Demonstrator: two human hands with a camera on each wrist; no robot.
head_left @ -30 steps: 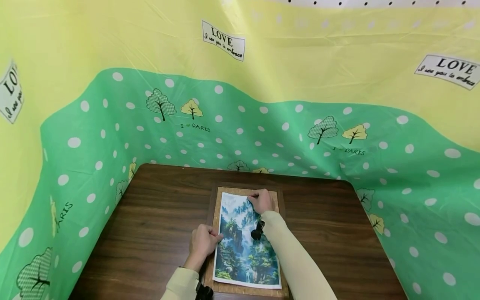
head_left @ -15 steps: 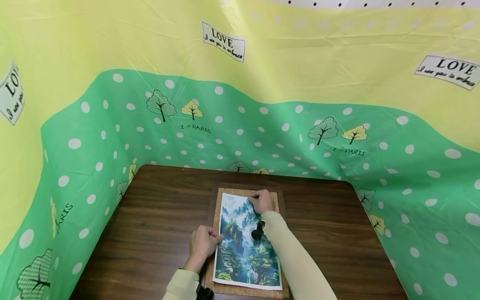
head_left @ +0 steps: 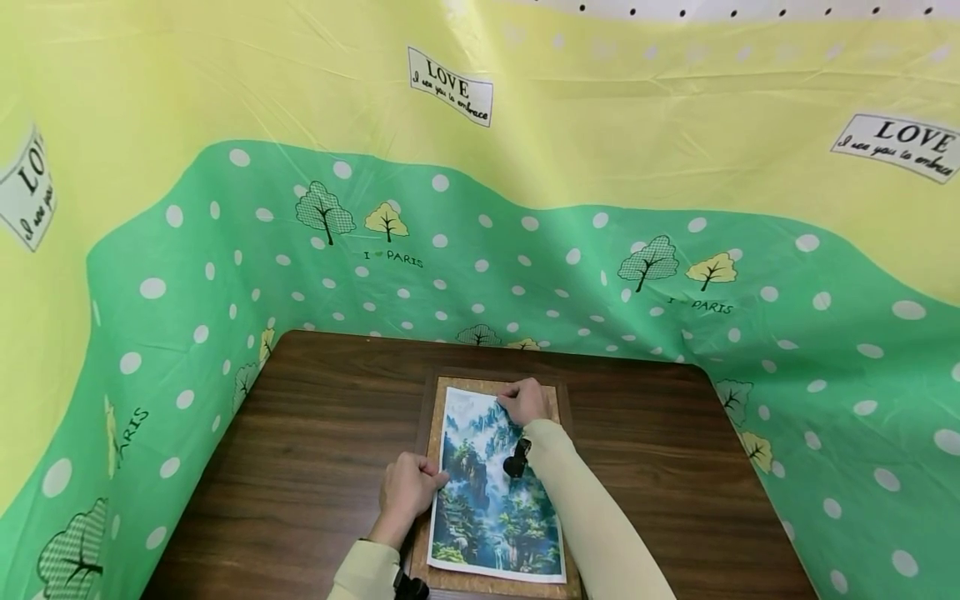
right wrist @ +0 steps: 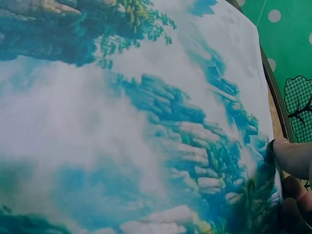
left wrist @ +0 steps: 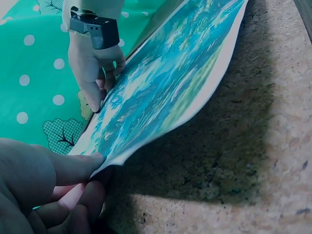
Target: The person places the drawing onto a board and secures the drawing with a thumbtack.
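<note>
A landscape print [head_left: 472, 508] of misty blue-green mountains and trees, with a white border, lies over a cork board [head_left: 487, 384]. My left hand [head_left: 408, 487] pinches its left edge between thumb and fingers. In the left wrist view, that side of the paper [left wrist: 161, 97] bows up off the cork [left wrist: 285, 122], casting a dark shadow beneath. My right hand [head_left: 527, 402] pinches the top edge near the upper right corner; the right wrist view has its thumb [right wrist: 292, 157] on the paper's face and fingers behind. My right forearm hides part of the print's right side.
A dark wooden frame [head_left: 423, 425] borders the cork board on a brown wood-grain table [head_left: 322, 425]. Green and yellow printed curtain cloth [head_left: 480, 242] hangs behind the table and at both sides. Each wrist carries a small black camera [head_left: 516, 460].
</note>
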